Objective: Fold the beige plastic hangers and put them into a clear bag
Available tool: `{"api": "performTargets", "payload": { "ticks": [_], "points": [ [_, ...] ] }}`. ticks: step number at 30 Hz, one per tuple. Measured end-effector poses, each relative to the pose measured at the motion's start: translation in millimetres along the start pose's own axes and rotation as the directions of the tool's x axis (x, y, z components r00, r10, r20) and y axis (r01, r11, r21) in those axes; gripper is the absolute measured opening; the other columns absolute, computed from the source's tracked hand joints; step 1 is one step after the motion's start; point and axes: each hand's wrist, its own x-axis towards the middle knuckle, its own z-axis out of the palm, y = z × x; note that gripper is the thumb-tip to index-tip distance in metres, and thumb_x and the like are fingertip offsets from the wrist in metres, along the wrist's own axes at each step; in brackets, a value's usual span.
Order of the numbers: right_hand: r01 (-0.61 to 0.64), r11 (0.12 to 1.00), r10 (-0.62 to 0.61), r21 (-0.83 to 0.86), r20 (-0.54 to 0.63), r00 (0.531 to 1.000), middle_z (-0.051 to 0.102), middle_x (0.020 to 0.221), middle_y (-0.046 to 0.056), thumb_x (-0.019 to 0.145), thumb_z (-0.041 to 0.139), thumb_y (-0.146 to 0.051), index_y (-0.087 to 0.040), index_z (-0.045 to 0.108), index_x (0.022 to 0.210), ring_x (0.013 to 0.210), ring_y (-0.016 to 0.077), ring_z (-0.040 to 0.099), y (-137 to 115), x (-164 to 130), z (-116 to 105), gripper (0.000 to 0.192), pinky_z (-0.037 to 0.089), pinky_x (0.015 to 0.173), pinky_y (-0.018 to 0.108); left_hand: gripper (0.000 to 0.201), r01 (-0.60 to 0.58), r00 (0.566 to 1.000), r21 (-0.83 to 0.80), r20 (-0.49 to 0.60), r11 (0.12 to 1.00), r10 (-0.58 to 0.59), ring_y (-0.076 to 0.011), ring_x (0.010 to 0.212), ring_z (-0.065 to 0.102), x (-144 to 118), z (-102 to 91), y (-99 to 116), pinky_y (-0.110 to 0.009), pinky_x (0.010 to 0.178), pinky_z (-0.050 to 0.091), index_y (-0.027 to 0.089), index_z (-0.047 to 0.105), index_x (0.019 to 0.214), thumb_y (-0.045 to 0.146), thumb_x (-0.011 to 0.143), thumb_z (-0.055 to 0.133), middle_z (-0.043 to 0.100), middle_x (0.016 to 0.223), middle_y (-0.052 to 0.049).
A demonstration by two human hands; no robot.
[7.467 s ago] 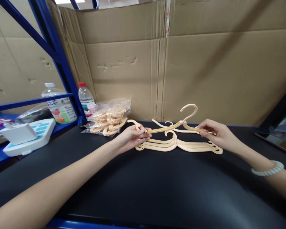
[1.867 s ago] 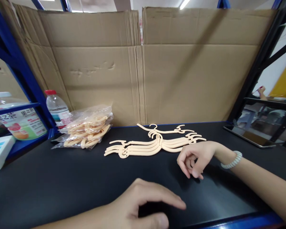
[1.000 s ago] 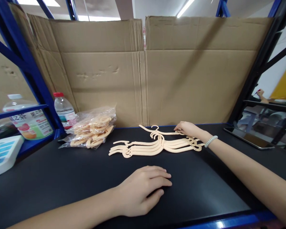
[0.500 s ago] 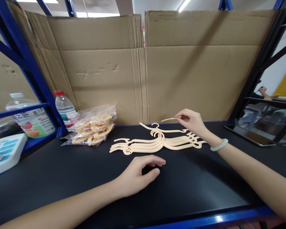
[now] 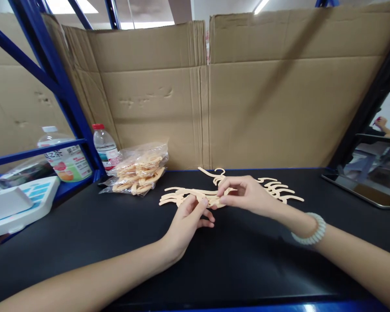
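"While both hands sit over the pile of hangers (image 5: 188, 193), what is each one doing?"

"The right hand (image 5: 247, 196) is closed in a pinch on a small cream piece (image 5: 225, 193), thin and partly hidden by the fingers, just in front of the pile's middle; the left hand (image 5: 190, 219) has its fingertips curled up against the same spot, touching the near edge of the pile — whether it grips the piece too, I cannot tell."

"And the pile itself?"

"It lies flat on the black worktop (image 5: 117, 242), hooks (image 5: 219, 172) pointing away toward the cardboard wall (image 5: 253, 108) behind it; several cream hangers lie overlapped, their notched ends fanned out to the right of the hands."

"How far along does the work look?"

"As a judgement only: a good few hangers are already laid in the pile; the piece in the pinch is not yet settled on anything; a clear bag of cream parts (image 5: 139, 171) to the left of the pile looks full, so I would say a fair share is left."

"Anything else around the pile?"

"Further left than the bag, a red-capped water bottle (image 5: 104, 146) stands beside a blue rack post (image 5: 68, 95); beyond that, a larger labelled bottle (image 5: 64, 157) and a white device (image 5: 19, 203) — well apart from the pile; off to the right of the pile, a dark tablet (image 5: 364, 190) lies on the worktop; the right wrist wears a pale bead bracelet (image 5: 308, 229)."
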Motion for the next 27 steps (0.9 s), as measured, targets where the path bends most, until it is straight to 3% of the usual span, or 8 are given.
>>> {"api": "performTargets", "payload": {
  "ticks": [4,7,10,13,19,23,27],
  "points": [
    [-0.083,0.977,0.065,-0.197,-0.096,0.993,0.069,0.082,0.006,0.08,0.061,-0.045,-0.016,0.068,0.082,0.077,0.0181,0.063,26,17,-50,0.03,0.05,0.072,0.032,0.03,0.009,1.0,0.007,-0.014,1.0,-0.009,-0.0112,0.064,0.057,1,-1.3,0,-0.026,0.061,0.048,0.017,0.048,0.078,0.042,0.082,0.063,0.062,0.074,-0.001],
    [-0.132,0.859,0.053,-0.495,-0.171,0.984,0.072,0.089,0.007,0.079,0.06,-0.029,-0.017,0.07,0.086,0.085,0.0212,0.065,62,25,-81,0.017,0.05,0.079,0.036,0.028,0.034,0.999,0.039,-0.01,0.999,-0.033,-0.0108,0.06,0.056,3,-2.7,-4,-0.025,0.059,0.047,0.017,0.047,0.076,0.04,0.084,0.061,0.059,0.067,0.001],
    [-0.123,0.71,0.045,-0.693,-0.129,0.991,0.071,0.1,0.008,0.077,0.061,-0.019,-0.018,0.07,0.094,0.094,0.0238,0.065,90,27,-93,0.02,0.049,0.084,0.038,0.028,0.04,0.999,0.053,0.001,0.998,-0.04,-0.0101,0.058,0.056,4,-3.1,-7,-0.025,0.059,0.046,0.017,0.046,0.076,0.039,0.084,0.061,0.06,0.067,0.001],
    [-0.075,0.696,0.044,-0.714,-0.061,0.997,0.072,0.096,0.007,0.078,0.061,-0.021,-0.018,0.071,0.089,0.089,0.0223,0.066,102,28,-91,0.015,0.049,0.082,0.036,0.028,0.046,0.999,0.049,0.013,0.998,-0.047,-0.0103,0.06,0.056,4,-2.9,-7,-0.025,0.06,0.047,0.016,0.047,0.078,0.039,0.083,0.062,0.061,0.07,0.0],
    [-0.058,0.682,-0.016,-0.729,-0.093,0.995,0.069,0.08,0.005,0.079,0.058,-0.022,-0.018,0.067,0.078,0.075,0.0196,0.064,97,32,-90,0.01,0.047,0.07,0.03,0.034,0.063,0.998,0.031,0.0,0.998,-0.063,-0.0104,0.062,0.058,5,-6.9,-3,-0.025,0.063,0.048,0.015,0.05,0.079,0.041,0.076,0.071,0.064,0.072,-0.003],
    [-0.045,0.675,-0.108,-0.736,-0.158,0.981,0.067,0.08,0.005,0.081,0.055,-0.026,-0.019,0.062,0.082,0.073,0.0193,0.062,76,27,-99,0.01,0.047,0.068,0.03,0.036,0.013,1.0,0.014,0.002,1.0,-0.013,-0.0097,0.063,0.058,8,-11.8,9,-0.024,0.063,0.049,0.014,0.051,0.075,0.037,0.07,0.078,0.067,0.08,-0.006],
    [0.043,0.728,-0.238,-0.684,-0.194,0.952,0.065,0.084,0.005,0.082,0.056,-0.029,-0.02,0.059,0.089,0.077,0.0201,0.061,49,7,-99,0.012,0.048,0.072,0.033,0.032,-0.022,1.0,-0.008,-0.005,1.0,0.022,-0.0085,0.064,0.058,10,-17.7,27,-0.023,0.066,0.049,0.014,0.054,0.08,0.031,0.069,0.079,0.066,0.078,-0.003]
  ]
}}
